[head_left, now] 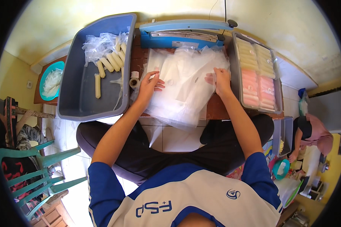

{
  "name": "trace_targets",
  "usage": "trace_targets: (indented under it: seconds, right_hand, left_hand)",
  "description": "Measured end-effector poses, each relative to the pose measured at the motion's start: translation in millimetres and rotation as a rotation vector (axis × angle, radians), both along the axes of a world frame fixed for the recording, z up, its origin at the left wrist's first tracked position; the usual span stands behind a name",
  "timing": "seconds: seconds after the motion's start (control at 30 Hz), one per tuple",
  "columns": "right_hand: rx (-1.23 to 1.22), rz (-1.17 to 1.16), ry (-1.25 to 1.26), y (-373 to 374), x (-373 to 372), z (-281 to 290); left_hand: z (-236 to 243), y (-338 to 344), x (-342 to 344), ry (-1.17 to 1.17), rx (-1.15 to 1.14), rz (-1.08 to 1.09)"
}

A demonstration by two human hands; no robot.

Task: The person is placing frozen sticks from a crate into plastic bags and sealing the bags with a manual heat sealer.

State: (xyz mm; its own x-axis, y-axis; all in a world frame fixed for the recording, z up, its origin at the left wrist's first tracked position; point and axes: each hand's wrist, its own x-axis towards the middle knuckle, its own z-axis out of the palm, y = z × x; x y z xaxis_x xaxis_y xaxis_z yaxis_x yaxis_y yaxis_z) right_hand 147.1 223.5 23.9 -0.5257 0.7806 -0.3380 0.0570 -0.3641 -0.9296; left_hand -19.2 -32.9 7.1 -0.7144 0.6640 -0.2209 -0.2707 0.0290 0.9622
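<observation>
Between my hands, a stack of clear, cloudy-white plastic bags [183,90] lies spread over the low brown table [216,106]. My left hand [152,82] holds its left side, with fingers curved at the plastic. My right hand [220,80] grips the right side, some fingers partly hidden by the film. Behind the bags stands a blue bag sealer [182,26]. At the left, a grey-blue tub [91,104] holds several pale-yellow filled tubes [113,62] and loose plastic, with a tape roll [134,82] beside it. At the right, a tray [236,96] holds yellow and pink packs [257,56].
A turquoise basin [44,81] of plastic sits far left, above green plastic chairs [38,174]. At the far right, a bent-over person [314,132] works among a grey bin [286,132], a turquoise bowl [281,169] and other containers. A wall runs behind the table.
</observation>
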Motion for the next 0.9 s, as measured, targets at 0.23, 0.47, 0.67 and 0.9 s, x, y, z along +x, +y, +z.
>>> trace_targets:
  seconds: [0.23, 0.47, 0.67, 0.9]
  right_hand:
    - [-0.225, -0.143, 0.171, -5, 13, -47]
    - [0.255, 0.386, -0.185, -6, 22, -16]
    - [0.166, 0.503, -0.067, 1, 21, -12]
    - [0.02, 0.64, -0.099, -4, 20, -8]
  left_hand:
    - [11, 4, 21, -0.185, -0.052, -0.179]
    - [-13, -2, 11, 0.067, -0.074, -0.174]
    - [-11, 1, 5, 0.036, -0.131, -0.25]
    - [-17, 0, 1, 0.446, -0.393, -0.201]
